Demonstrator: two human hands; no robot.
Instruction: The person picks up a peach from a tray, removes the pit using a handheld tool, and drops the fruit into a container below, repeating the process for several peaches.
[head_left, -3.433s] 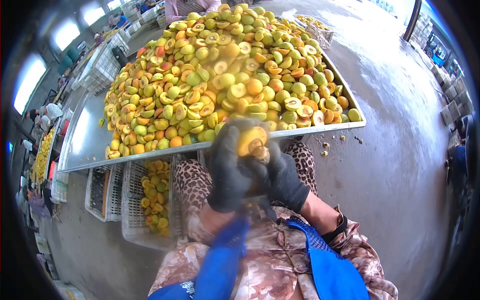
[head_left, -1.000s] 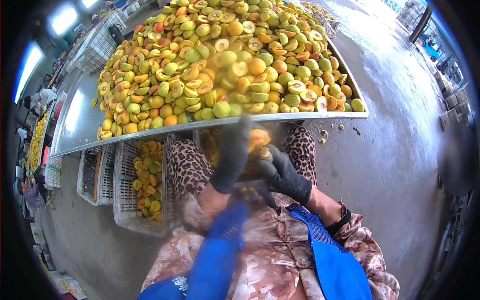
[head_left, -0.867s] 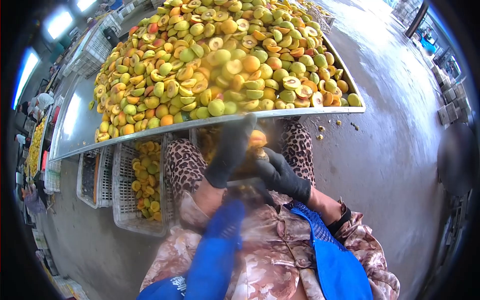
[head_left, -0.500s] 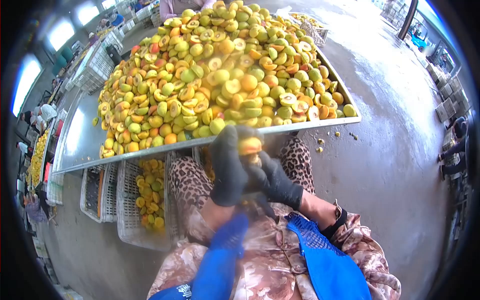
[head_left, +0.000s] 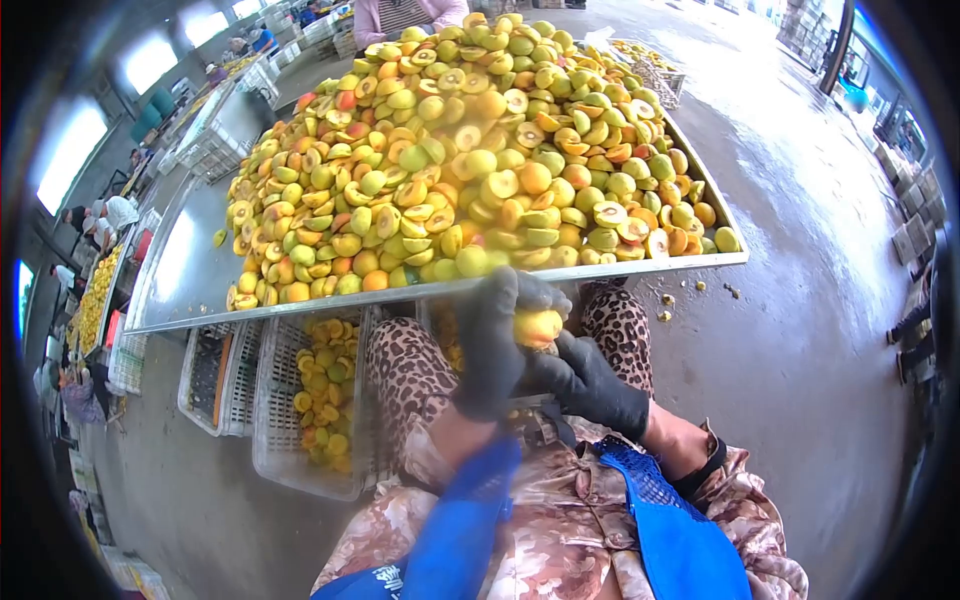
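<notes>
My left hand, in a dark glove, is closed round a yellow-orange fruit just below the table's near edge. Close against it, my right hand, gloved too, has its fingers curled at the fruit's lower side; whether they hold anything of their own is hidden. Beyond both hands a large heap of halved and whole fruits lies on the metal table. Some cut faces show brown pits.
Under the table stand a crate with fruit pieces and another crate. A person is behind the heap. Stacked crates stand at the left. Fruit scraps lie on the wet floor.
The whole view has shifted, so the table and heap appear lower and farther right. Both hands stay together around the fruit, with more of its yellow side showing.
</notes>
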